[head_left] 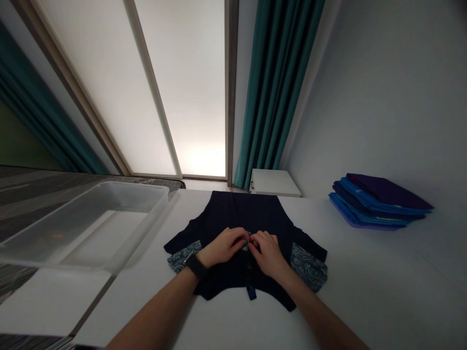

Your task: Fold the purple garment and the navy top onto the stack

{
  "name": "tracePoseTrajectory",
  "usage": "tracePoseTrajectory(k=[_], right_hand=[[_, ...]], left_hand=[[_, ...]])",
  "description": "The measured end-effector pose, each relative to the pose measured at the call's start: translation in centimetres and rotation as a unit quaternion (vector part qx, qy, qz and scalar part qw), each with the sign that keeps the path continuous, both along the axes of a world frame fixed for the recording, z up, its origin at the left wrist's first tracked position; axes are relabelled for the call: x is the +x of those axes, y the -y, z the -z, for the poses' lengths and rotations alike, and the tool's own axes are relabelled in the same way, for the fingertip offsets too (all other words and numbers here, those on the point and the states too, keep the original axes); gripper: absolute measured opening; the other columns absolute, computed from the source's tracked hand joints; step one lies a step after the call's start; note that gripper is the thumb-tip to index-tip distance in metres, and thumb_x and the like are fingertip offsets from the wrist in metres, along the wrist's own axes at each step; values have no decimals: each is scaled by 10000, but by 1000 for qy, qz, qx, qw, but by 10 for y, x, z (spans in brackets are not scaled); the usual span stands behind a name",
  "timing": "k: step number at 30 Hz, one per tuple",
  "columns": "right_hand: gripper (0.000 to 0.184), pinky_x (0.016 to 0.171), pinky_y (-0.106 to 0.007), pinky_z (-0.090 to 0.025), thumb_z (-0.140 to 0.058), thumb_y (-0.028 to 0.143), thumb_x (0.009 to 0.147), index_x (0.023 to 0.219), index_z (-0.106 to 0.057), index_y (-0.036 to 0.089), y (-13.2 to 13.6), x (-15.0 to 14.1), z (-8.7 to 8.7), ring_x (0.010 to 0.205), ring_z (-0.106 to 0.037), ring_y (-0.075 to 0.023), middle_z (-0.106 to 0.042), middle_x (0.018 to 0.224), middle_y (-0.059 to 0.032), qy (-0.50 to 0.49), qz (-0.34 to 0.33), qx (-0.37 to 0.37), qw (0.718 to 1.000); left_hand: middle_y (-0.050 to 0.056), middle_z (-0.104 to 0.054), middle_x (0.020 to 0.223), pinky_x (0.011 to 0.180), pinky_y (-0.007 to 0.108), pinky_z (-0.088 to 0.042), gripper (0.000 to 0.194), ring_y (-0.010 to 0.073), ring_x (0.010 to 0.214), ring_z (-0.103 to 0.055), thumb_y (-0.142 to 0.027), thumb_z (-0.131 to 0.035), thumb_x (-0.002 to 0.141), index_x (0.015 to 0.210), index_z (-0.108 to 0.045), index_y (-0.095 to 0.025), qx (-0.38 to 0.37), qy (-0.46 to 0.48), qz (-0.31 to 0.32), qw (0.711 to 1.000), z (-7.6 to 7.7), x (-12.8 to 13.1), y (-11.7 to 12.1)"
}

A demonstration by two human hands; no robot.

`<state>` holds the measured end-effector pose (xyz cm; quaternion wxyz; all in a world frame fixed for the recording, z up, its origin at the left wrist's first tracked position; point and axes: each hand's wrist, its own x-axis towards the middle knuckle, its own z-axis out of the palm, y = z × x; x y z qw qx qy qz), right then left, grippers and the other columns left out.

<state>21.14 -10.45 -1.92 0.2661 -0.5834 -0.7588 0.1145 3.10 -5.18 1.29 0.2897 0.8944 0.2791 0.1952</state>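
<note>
A dark navy garment (pixel 241 209) lies spread on the white table, with blue-grey paisley fabric (pixel 309 266) showing at both sides. My left hand (pixel 226 245), with a dark watch on its wrist, pinches a small bit of the garment at its middle. Right beside it, fingertips almost touching, my right hand (pixel 268 250) pinches the same spot. Exactly what lies between the fingertips is mostly hidden. A narrow dark strap with a blue end (pixel 251 292) runs down from under the hands to the near edge of the garment.
On the right of the table sits a stack of folded blue and purple cloths (pixel 381 204). A translucent plastic bin (pixel 136 245) stands at the left. Behind the table are a small white cabinet (pixel 275 183), teal curtains (pixel 280 92) and a frosted sliding door (pixel 189 87).
</note>
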Motion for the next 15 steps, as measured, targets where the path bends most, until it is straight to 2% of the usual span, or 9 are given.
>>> tracePoseTrajectory(k=[5, 15], right_hand=[[73, 755, -320, -322, -516, 176, 904, 865, -563, 216, -1, 1, -2, 790, -539, -174, -580, 792, 7, -38, 5, -13, 999], [146, 709, -312, -295, -545, 113, 867, 760, -570, 208, 1, -6, -5, 744, -540, -171, -602, 745, 9, 6, 59, 20, 998]], left_hand=[[-14, -633, 830, 729, 257, -401, 73, 142, 738, -564, -180, -483, 938, 945, -556, -191, -25, 2, -19, 1000, -1, 1, 0], [-26, -611, 844, 795, 282, -358, 72, 133, 755, -563, -209, -472, 948, 937, -542, -195, 6, -23, 16, 1000, 2, 0, -2]])
